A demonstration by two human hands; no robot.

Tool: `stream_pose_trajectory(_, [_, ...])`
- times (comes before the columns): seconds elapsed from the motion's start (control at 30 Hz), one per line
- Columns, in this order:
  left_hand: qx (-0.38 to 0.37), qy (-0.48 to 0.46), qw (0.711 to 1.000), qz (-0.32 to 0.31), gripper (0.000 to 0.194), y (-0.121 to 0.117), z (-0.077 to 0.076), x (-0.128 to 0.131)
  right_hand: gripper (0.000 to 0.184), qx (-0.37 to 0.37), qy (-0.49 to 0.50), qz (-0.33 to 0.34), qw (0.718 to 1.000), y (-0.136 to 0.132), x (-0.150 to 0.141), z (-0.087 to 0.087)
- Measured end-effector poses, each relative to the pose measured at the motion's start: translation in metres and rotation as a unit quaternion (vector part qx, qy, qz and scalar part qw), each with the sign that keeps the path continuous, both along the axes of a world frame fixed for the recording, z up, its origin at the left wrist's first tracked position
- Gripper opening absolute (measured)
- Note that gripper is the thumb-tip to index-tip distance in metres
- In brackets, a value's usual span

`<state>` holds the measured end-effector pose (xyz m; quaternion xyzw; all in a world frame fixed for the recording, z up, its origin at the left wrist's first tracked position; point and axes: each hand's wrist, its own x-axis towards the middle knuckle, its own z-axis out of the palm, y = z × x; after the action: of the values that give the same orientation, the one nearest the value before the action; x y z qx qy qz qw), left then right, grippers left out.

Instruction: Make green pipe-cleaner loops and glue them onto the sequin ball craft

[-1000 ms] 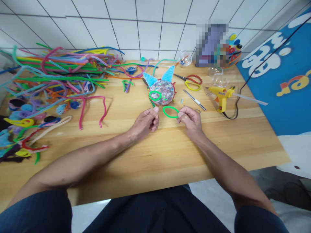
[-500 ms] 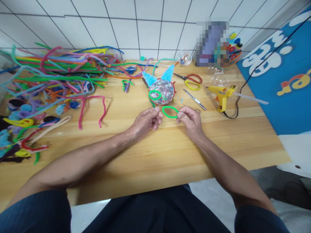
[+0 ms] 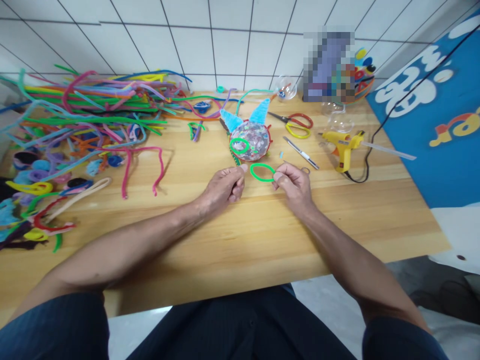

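In my right hand (image 3: 294, 186) a green pipe cleaner ring (image 3: 259, 165) is pinched at its right side between thumb and fingers. My left hand (image 3: 225, 187) is just left of the ring, apart from it, its fingers curled in and its thumb pointing toward the ring. I see nothing in it. Behind both hands rests a round silvery ball (image 3: 258, 142) with a red edge and two light-blue pointed ears (image 3: 259, 113). Another green ring (image 3: 239, 152) lies against the ball's left front.
Right of the ball lie scissors (image 3: 296, 123), a utility knife (image 3: 302, 152) and a yellow glue gun (image 3: 342, 147) with a black cord. A heap of pipe cleaners (image 3: 93, 97) covers the table's left. Clear plastic domes (image 3: 340, 121) stand near the tiled wall (image 3: 228, 47).
My left hand has drawn slightly left, away from the green ring, and its fingers have curled in more. My right hand and its ring stay almost still.
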<state>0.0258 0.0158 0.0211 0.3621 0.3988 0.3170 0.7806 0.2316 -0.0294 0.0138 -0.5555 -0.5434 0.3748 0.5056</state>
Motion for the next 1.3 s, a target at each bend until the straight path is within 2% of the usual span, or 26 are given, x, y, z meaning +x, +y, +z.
stream_pose_trajectory(0.33, [-0.026,-0.072,0.997,0.018,0.031,0.002,-0.007,0.002,0.024,0.014,0.016,-0.003,1.0,0.002,0.0,-0.001])
stream_pose_trajectory(0.43, [-0.048,-0.079,0.995,0.02,0.029,0.004,-0.005,0.001,0.023,0.014,0.023,-0.003,1.0,0.002,0.0,-0.001])
stream_pose_trajectory(0.67, [-0.092,-0.062,0.994,0.009,0.039,0.006,0.004,0.001,0.024,0.018,0.019,-0.003,1.0,0.002,0.0,-0.002])
stream_pose_trajectory(0.9, [-0.082,-0.044,0.995,0.019,0.056,0.002,0.007,0.002,0.023,0.018,0.014,-0.001,1.0,0.002,0.001,-0.003])
stream_pose_trajectory(1.13, [-0.065,-0.048,0.997,-0.016,0.076,0.002,0.009,-0.002,0.025,0.013,0.014,-0.004,1.0,0.003,0.001,-0.005])
stream_pose_trajectory(1.3, [-0.066,-0.054,0.996,-0.021,0.076,0.001,0.01,-0.001,0.024,0.016,0.014,-0.009,1.0,0.003,0.001,-0.004])
